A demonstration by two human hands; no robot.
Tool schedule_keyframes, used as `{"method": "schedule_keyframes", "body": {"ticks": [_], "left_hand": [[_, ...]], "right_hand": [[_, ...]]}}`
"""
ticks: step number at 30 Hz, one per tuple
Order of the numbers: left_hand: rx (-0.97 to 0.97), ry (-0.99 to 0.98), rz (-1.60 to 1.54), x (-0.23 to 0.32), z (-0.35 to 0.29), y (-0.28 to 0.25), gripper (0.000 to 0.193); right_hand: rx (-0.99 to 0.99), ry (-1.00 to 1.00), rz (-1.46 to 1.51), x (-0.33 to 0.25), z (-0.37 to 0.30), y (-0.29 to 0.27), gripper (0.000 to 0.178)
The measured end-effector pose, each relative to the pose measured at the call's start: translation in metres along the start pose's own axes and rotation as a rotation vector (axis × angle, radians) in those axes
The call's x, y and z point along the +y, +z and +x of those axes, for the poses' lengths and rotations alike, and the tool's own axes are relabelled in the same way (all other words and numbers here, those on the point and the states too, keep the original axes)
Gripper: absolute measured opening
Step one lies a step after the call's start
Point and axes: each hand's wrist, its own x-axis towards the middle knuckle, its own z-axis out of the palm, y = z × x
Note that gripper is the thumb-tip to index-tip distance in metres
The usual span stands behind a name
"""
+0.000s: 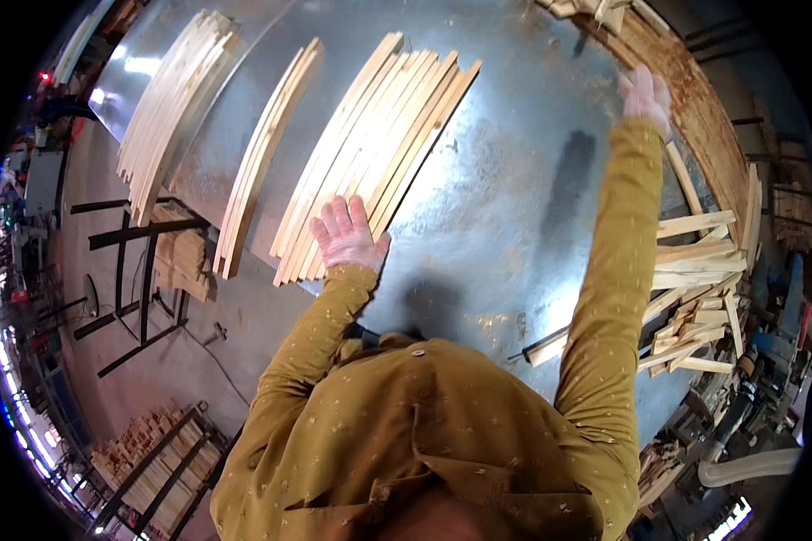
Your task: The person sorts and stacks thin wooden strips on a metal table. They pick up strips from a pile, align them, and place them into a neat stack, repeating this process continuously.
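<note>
My left hand (347, 239) lies flat with fingers apart on the near end of a row of pale wooden strips (379, 135), set side by side on the metal table (505, 171). My right arm stretches far forward and right. At its end my right hand (645, 97) is beside the brown, worn wooden ledge (708, 117) along the table's right side. Its fingers look bunched and small, so their grip is unclear. A narrow wooden strip (684, 176) extends just below that hand, partly behind my sleeve.
Left of the row lie a narrow pair of strips (266, 162) and a larger stack of strips (176, 108). Short offcuts (695, 329) pile at the right. Black metal frames (144, 270) stand on the floor at left, near stacked wood (153, 460).
</note>
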Motion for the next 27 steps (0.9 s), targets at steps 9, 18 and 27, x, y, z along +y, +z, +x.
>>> {"method": "schedule_keyframes", "body": {"ticks": [9, 18, 27], "left_hand": [[0.016, 0.336, -0.123, 0.015, -0.039, -0.034, 0.082], [-0.146, 0.243, -0.355, 0.074, -0.027, -0.051, 0.075], [-0.125, 0.607, -0.637, 0.148, -0.033, -0.025, 0.068]], "right_hand": [[0.281, 0.593, -0.855, 0.172, -0.070, -0.197, 0.085], [0.229, 0.791, -1.221, 0.200, -0.033, -0.198, 0.091], [0.239, 0.486, -0.249, 0.167, -0.105, -0.207, 0.085]]}}
